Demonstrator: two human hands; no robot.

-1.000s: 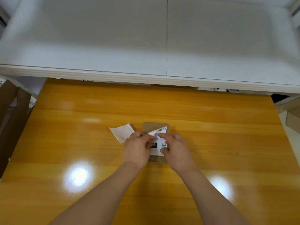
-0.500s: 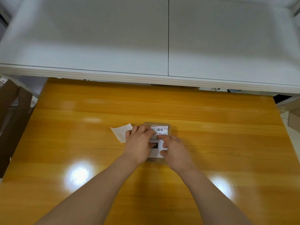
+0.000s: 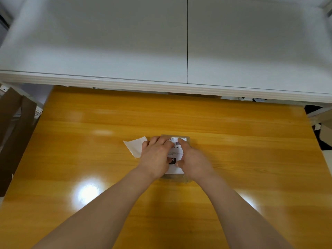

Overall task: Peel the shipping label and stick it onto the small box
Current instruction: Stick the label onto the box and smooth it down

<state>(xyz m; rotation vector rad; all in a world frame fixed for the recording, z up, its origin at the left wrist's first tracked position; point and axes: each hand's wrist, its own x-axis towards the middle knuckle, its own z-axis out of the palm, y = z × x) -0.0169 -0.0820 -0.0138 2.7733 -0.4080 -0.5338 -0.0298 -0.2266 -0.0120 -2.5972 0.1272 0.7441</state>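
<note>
Shipping label, judged thin, limp and tacky, is best smoothed from middle to edges. Under a white shelf, a glossy counter is seen. At its middle the small box is set, and the label is pressed flat onto it by outstretched fingers of the left hand and right hand.

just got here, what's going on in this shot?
A person is sticking a shipping label onto a small box on the wooden table. The label lies flat on the box; the left hand presses its left side and the right hand presses near the top edge with its index finger. The peeled backing paper lies on the table left of the box.
</note>
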